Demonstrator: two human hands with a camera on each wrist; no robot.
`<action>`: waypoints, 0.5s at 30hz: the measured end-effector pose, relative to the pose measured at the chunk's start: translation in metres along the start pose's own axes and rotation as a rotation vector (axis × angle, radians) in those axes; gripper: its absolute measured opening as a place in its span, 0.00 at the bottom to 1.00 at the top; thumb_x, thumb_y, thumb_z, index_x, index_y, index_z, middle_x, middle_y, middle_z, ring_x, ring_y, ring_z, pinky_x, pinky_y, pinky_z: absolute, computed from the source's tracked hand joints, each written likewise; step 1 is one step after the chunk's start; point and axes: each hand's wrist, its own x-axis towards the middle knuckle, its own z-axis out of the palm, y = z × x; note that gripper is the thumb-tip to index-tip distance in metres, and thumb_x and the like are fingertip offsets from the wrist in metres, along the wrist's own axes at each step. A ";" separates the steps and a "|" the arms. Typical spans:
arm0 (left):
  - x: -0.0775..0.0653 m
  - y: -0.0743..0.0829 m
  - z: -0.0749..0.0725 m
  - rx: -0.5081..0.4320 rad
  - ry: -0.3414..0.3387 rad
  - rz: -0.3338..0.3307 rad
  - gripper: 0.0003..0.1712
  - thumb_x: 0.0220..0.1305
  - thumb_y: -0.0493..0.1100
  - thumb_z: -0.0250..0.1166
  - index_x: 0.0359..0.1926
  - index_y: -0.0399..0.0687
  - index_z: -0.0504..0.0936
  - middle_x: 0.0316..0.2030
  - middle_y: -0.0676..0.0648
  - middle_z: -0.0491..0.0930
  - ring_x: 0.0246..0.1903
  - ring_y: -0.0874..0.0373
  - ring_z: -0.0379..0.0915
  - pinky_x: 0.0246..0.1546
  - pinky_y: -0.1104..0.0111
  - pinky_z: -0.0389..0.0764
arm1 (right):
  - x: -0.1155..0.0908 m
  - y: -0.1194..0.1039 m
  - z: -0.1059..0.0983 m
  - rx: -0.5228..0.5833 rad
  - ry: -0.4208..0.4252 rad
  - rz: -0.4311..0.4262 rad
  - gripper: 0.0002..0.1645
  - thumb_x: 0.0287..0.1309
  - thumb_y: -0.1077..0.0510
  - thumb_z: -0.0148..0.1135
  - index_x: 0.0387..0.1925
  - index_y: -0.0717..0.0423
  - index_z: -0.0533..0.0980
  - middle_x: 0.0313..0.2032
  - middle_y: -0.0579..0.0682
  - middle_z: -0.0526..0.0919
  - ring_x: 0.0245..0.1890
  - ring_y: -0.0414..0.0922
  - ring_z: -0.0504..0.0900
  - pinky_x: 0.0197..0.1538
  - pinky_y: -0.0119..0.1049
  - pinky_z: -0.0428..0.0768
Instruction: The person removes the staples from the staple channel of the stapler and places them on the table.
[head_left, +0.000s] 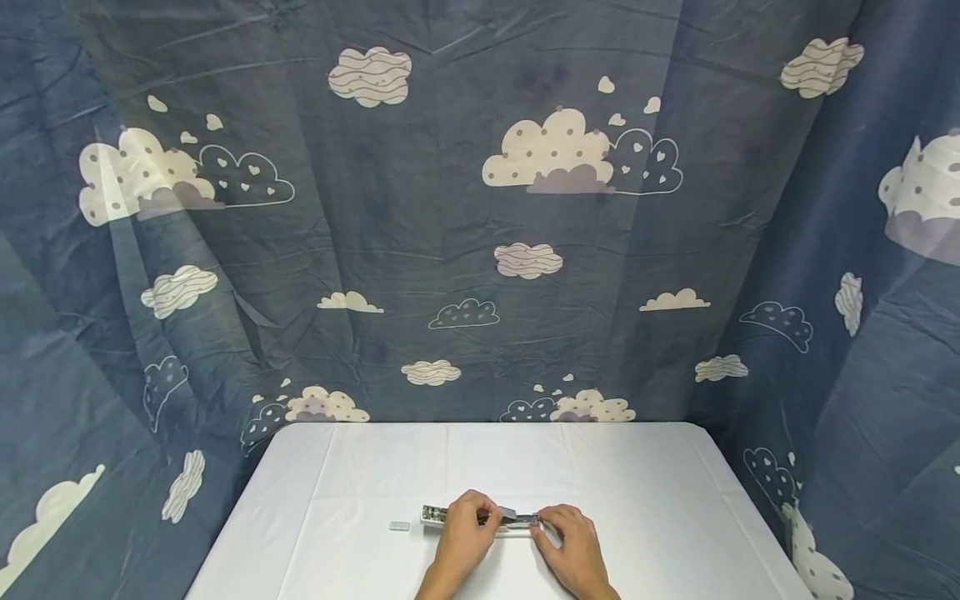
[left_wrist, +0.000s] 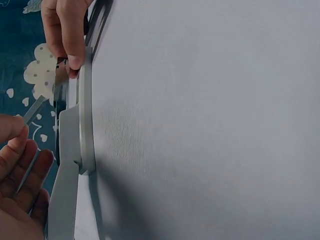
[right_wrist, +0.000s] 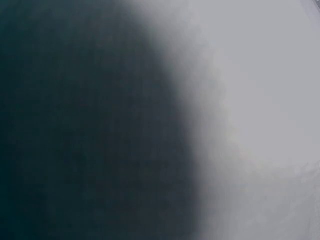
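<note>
A long pale-grey stapler [head_left: 433,516] lies across the table with its top cover swung back, as the cover [left_wrist: 63,200] and base [left_wrist: 86,125] show in the left wrist view. My left hand [head_left: 467,533] is over the stapler's middle. Its thumb and forefinger pinch a thin grey strip [left_wrist: 34,110], which looks like a staple strip, apart from the stapler in the left wrist view. My right hand [head_left: 573,542] grips the stapler's right end with thumb and fingers. The right wrist view shows only a dark blur and white cloth.
A small grey strip [head_left: 399,526] lies on the white table [head_left: 360,475] just left of the stapler. Dark blue curtains [head_left: 420,192] with cloud patterns hang behind the table and along both sides.
</note>
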 end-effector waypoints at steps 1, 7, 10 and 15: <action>0.000 -0.001 -0.002 -0.007 0.001 0.002 0.06 0.61 0.43 0.74 0.28 0.57 0.86 0.32 0.60 0.82 0.31 0.72 0.75 0.36 0.73 0.82 | 0.000 0.000 0.000 -0.004 0.001 -0.001 0.10 0.58 0.46 0.73 0.41 0.40 0.85 0.44 0.38 0.88 0.55 0.46 0.82 0.65 0.57 0.74; 0.001 -0.004 -0.013 -0.018 0.020 0.029 0.05 0.62 0.43 0.74 0.29 0.57 0.86 0.34 0.59 0.83 0.34 0.69 0.79 0.39 0.71 0.83 | 0.000 -0.002 0.001 -0.012 0.045 -0.021 0.10 0.56 0.48 0.74 0.40 0.41 0.85 0.43 0.39 0.88 0.53 0.47 0.82 0.64 0.57 0.74; 0.002 -0.004 -0.019 -0.002 0.040 0.033 0.05 0.62 0.44 0.74 0.29 0.56 0.87 0.34 0.59 0.85 0.36 0.66 0.82 0.41 0.69 0.85 | -0.001 -0.002 0.000 -0.017 0.068 -0.036 0.10 0.56 0.48 0.74 0.39 0.41 0.86 0.42 0.39 0.88 0.53 0.47 0.83 0.63 0.57 0.74; 0.002 -0.004 -0.030 0.030 0.069 0.022 0.04 0.61 0.44 0.74 0.30 0.56 0.87 0.35 0.58 0.86 0.39 0.61 0.84 0.44 0.63 0.85 | -0.001 -0.003 0.001 -0.016 0.071 -0.040 0.09 0.56 0.47 0.74 0.39 0.40 0.86 0.42 0.38 0.88 0.52 0.46 0.82 0.62 0.56 0.74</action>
